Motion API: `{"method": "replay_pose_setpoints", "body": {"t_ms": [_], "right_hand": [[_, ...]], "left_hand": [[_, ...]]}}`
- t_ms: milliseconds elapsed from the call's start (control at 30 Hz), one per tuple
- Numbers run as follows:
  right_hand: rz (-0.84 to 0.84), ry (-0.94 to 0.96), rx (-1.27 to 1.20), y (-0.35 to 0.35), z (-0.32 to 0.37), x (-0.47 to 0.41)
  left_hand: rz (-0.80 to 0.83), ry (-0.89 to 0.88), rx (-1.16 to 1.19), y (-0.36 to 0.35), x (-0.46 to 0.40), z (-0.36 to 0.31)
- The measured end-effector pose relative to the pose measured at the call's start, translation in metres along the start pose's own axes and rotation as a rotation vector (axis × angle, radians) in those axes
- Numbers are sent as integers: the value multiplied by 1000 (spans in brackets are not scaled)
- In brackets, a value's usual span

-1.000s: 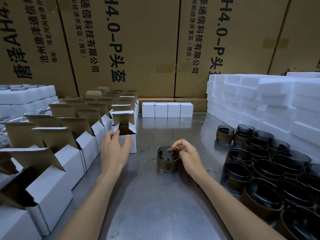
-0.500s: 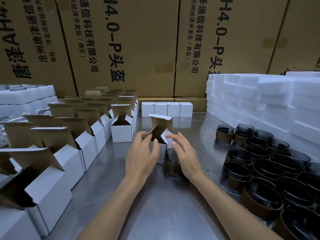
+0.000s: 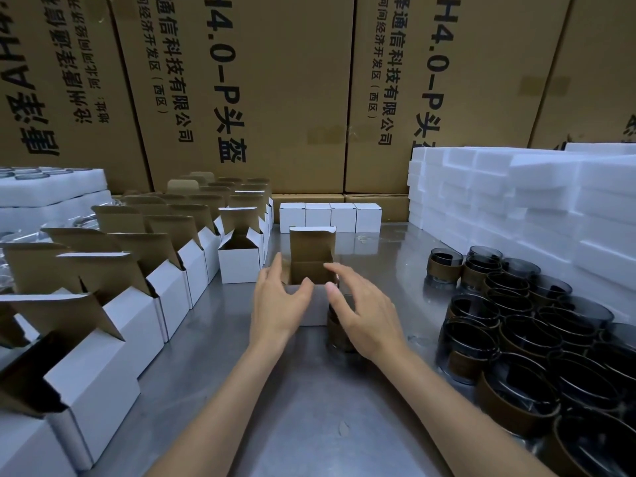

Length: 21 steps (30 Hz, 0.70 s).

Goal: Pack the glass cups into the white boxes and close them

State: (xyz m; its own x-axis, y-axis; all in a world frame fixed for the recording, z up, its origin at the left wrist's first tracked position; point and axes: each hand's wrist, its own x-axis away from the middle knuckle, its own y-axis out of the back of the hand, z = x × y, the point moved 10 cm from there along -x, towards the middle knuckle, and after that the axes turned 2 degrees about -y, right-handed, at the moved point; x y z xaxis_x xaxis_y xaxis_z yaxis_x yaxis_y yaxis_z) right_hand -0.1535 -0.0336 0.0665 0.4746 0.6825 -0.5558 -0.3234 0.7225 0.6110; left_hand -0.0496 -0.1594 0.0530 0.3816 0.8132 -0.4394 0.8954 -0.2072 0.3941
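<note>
Two bare forearms reach forward over the grey metal worktop point(image 3: 303, 401). The left hand point(image 3: 278, 304) grips the near left corner of a small open white cardboard box point(image 3: 309, 304), thumb hooked over its front edge. The right hand point(image 3: 364, 315) hovers with fingers spread and holds nothing, above a dark glass cup with a brown band point(image 3: 339, 330) standing just beside the box's right side. The box's brown-lined lid flap point(image 3: 311, 244) stands upright. Farther back sit four closed white boxes point(image 3: 330, 216).
</note>
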Motion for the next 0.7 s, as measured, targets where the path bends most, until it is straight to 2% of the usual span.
{"method": "replay_pose_setpoints", "body": {"t_ms": [167,233,433,567,700], "right_hand": [[-88,-237,-34,7,-31,0],[-115,-273,-66,10,-38,-2],[-178,-97,-33,22,-21,-12],[-52,58,106,14,2,-28],[126,-103,265,-4,-3,-58]], "left_hand": [[-3,21,68,0,-1,10],[13,-11,90,-1,2,9],[82,-55,166,-11,8,5],[73,-120,123,-13,11,0],[64,-128,2,-15,11,3]]}}
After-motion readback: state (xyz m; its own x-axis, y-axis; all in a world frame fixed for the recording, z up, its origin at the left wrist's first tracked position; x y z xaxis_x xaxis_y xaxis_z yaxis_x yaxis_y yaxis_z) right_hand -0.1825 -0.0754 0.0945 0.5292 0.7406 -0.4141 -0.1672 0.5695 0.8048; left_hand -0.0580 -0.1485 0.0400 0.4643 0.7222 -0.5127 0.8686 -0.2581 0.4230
